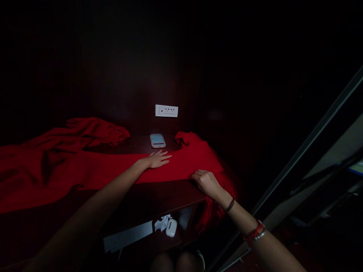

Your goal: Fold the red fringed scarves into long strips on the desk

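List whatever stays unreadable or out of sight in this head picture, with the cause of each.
In the head view:
Red cloth: its left part is cut off by the picture's left edge.
Phone: pixelation obscures its screen.
Right hand: its back hides the palm, so a grip on the cloth is uncertain.
Crumpled white piece: partly behind the white case; material unclear in dim light.

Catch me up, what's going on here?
A person has both hands on a long red cloth lying across a dark tabletop. The left hand rests flat on it; the right hand is curled at its near edge, grip unclear. The cloth is rumpled at left. A phone lies just behind it.
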Tool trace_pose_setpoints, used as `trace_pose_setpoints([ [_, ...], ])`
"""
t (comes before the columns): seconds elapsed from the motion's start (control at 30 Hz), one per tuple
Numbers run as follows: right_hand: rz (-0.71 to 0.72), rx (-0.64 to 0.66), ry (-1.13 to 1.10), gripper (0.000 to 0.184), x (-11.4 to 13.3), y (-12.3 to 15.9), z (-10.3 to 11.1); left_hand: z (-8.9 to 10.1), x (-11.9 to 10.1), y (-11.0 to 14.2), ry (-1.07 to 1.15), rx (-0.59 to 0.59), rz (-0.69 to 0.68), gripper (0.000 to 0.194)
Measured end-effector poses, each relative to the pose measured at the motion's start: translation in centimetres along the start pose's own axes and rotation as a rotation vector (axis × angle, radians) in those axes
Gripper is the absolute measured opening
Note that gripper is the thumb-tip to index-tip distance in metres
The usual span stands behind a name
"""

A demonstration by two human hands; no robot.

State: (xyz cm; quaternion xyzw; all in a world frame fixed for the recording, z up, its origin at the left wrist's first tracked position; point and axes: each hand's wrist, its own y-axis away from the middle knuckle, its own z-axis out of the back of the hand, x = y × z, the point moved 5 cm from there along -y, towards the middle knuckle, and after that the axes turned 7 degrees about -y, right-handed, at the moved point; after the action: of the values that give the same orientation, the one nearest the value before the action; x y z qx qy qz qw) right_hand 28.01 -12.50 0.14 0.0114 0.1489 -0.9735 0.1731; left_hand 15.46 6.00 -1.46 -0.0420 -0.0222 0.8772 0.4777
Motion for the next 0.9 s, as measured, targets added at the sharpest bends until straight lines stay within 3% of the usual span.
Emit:
trace_pose_setpoints([
  [0.13, -0.001, -0.02, -0.022, 0.022, -0.1, 0.0, 0.0, 3.0, -1.0, -0.6, 0.007, -0.305, -0.039, 0.032],
  [0.2, -0.004, -0.027, -0.029, 0.022, -0.1, 0.0, 0.0, 3.5, -2.5, -1.7, 0.049, -0.364, -0.038, 0.027],
  [0.33, -0.016, -0.029, -0.037, 0.021, 0.0, 0.0, 0.1, 2.0, -4.6, -4.3, 0.092, -0.245, -0.017, 0.013],
  [0.47, -0.019, -0.043, -0.023, 0.02, 0.1, 0.1, 0.2, 0.9, -4.4, -5.0, 0.098, -0.228, -0.013, 0.017],
  [0.7, -0.024, -0.058, -0.031, 0.02, 0.0, 0.0, 0.1, 1.1, -4.0, -5.2, 0.088, -0.138, 0.032, 0.005],
  [0.9, -0.033, -0.037, -0.043, 0.02, 0.1, 0.0, 0.1, 1.8, -3.7, -5.6, 0.043, -0.155, 0.103, 0.014],
])
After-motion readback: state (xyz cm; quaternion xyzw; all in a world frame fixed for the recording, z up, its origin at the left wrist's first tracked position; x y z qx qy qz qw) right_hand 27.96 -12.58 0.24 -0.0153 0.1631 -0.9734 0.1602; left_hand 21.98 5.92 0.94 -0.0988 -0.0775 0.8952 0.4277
